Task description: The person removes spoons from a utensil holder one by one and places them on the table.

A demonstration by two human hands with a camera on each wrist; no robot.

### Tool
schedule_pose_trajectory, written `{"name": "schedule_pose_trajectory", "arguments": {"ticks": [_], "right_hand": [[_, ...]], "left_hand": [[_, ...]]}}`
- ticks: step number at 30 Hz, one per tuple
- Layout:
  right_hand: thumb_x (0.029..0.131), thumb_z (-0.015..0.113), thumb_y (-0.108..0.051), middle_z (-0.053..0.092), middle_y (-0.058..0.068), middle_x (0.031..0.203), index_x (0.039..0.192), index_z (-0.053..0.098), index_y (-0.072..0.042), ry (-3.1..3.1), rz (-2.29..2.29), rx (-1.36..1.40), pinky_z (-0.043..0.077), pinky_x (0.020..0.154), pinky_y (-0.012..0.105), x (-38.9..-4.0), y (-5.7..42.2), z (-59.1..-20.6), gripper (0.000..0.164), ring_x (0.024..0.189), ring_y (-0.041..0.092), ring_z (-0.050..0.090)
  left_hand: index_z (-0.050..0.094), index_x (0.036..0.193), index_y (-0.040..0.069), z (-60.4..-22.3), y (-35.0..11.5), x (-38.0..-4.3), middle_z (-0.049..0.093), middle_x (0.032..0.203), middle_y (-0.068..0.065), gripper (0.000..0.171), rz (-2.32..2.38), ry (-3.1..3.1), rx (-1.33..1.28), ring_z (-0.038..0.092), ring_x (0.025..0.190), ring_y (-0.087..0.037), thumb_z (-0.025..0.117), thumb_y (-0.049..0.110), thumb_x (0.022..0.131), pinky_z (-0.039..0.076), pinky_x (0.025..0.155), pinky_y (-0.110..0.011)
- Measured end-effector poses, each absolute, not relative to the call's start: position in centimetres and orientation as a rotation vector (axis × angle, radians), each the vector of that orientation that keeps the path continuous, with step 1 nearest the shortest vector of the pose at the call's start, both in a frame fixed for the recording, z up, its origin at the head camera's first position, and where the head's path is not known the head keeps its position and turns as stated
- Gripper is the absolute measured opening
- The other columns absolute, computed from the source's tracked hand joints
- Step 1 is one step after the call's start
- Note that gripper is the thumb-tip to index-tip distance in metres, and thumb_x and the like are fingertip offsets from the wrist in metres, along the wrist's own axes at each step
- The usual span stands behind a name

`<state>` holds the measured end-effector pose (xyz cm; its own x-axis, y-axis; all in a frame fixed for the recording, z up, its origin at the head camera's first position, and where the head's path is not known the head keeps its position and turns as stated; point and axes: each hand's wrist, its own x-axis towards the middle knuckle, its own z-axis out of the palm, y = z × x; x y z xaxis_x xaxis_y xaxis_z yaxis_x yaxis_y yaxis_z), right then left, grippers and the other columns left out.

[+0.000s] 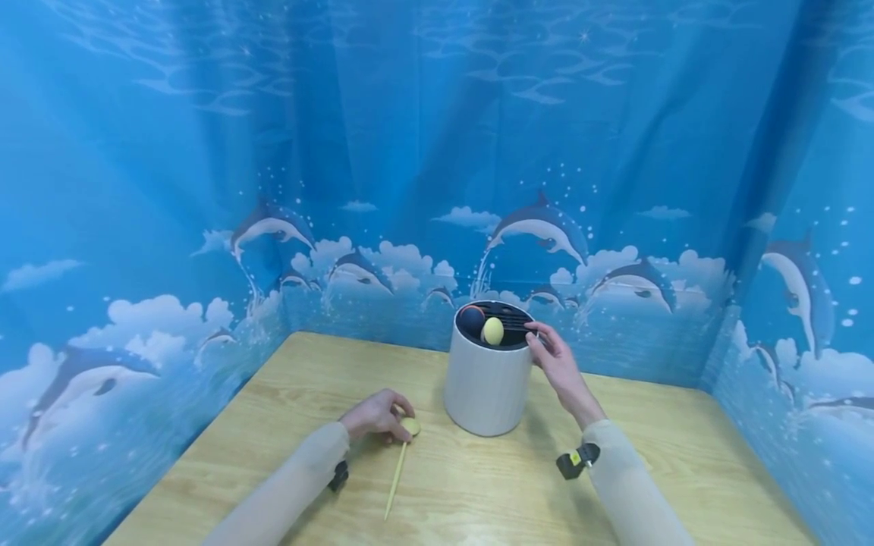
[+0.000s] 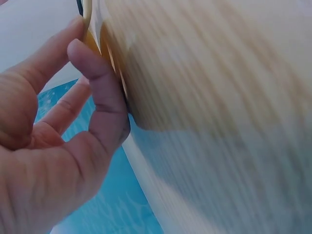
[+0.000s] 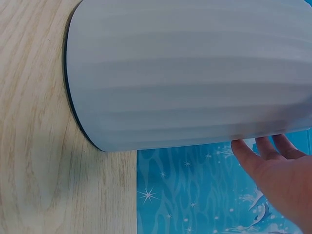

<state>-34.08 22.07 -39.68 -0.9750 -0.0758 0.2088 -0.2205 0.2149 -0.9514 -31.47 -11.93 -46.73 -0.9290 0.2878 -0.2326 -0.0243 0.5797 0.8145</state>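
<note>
Blue sea-print curtains point(image 1: 423, 152) with leaping dolphins hang behind and on both sides of a pale wood-grain table point(image 1: 478, 493), where a person works with two bare hands. The left hand point(image 1: 381, 415), its fingers curled narrow, pinches the rounded head of a slim, pale yellow long-handled utensil point(image 1: 399, 468), whose straight handle points back toward the wearer; whether the head touches the tabletop cannot be told. The right hand point(image 1: 560, 368), fingers and thumb bent at the rim, holds the upper right edge of a white, ribbed cylindrical holder point(image 1: 486, 394) that stands upright on the table, beyond and to the right of the utensil and apart from it. A black slotted insert point(image 1: 510, 315) sits in the holder's mouth. At its left, a dark navy rounded head edged in orange point(image 1: 471, 318) rises beside a pale yellow oval head point(image 1: 494, 331). Farther out, off-white sleeves point(image 1: 283, 489) cover both forearms, with a black device point(image 1: 579, 460) at each wrist.
</note>
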Motion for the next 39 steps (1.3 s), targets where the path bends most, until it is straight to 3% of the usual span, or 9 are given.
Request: {"name": "schedule_pose_trajectory", "arguments": {"ticks": [23,31,39], "right_hand": [[0.100,0.048,-0.049,0.017,0.009,0.164,0.143,0.041,-0.013,-2.350,1.872,0.289,0.036,0.112,0.057,-34.11,22.10,-39.67,0.056,0.149,0.037,0.019],[0.100,0.048,-0.050,0.016,0.007,0.165,0.144,0.040,-0.014,-2.358,1.874,0.287,0.036,0.113,0.056,-33.97,22.04,-39.65,0.058,0.150,0.036,0.018],[0.100,0.049,-0.049,0.016,0.007,0.165,0.143,0.041,-0.014,-2.344,1.887,0.284,0.036,0.113,0.056,-34.01,21.97,-39.73,0.056,0.150,0.036,0.018]], "left_hand": [[0.066,0.106,0.004,-46.87,-12.33,-31.71,0.059,0.070,-0.003,0.040,1.307,2.433,0.261,0.056,0.056,-0.012,0.086,0.007,0.072,0.053,0.053,-0.026],[0.062,0.115,0.007,-46.64,-12.23,-31.64,0.062,0.079,-0.005,0.049,1.205,2.524,0.198,0.054,0.060,-0.014,0.085,0.024,0.075,0.046,0.054,-0.025],[0.059,0.119,0.001,-46.19,-12.65,-31.66,0.061,0.088,-0.009,0.053,1.327,2.522,0.239,0.057,0.069,-0.018,0.084,0.019,0.076,0.049,0.059,-0.028]]}}
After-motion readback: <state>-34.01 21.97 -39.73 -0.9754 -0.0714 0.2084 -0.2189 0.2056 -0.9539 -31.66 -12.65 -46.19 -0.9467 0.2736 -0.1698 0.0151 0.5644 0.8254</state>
